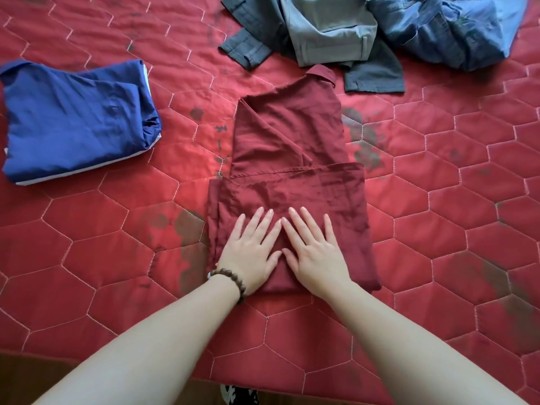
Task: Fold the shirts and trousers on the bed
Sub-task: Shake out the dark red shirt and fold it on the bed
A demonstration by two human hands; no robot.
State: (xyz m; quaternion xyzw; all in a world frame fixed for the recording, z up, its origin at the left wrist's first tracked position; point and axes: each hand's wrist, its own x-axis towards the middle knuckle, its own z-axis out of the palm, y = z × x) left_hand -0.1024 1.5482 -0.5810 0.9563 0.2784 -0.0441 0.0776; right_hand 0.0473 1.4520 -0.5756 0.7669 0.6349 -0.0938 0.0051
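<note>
A dark red shirt (287, 159) lies lengthwise in the middle of the bed, its sides folded in and its bottom part doubled up toward the collar. My left hand (251, 247), with a bead bracelet on the wrist, presses flat on the near fold. My right hand (314, 249) lies flat beside it, fingers straight. A folded blue shirt (76, 121) rests at the left. Unfolded grey trousers (327, 33) and blue jeans (447, 27) are heaped at the far side.
The bed carries a red quilt (453, 176) with stitched hexagons and dark blotches. Its near edge runs along the bottom of the view, with brown floor (26, 375) at the lower left and a patterned shoe (238, 396) below the edge.
</note>
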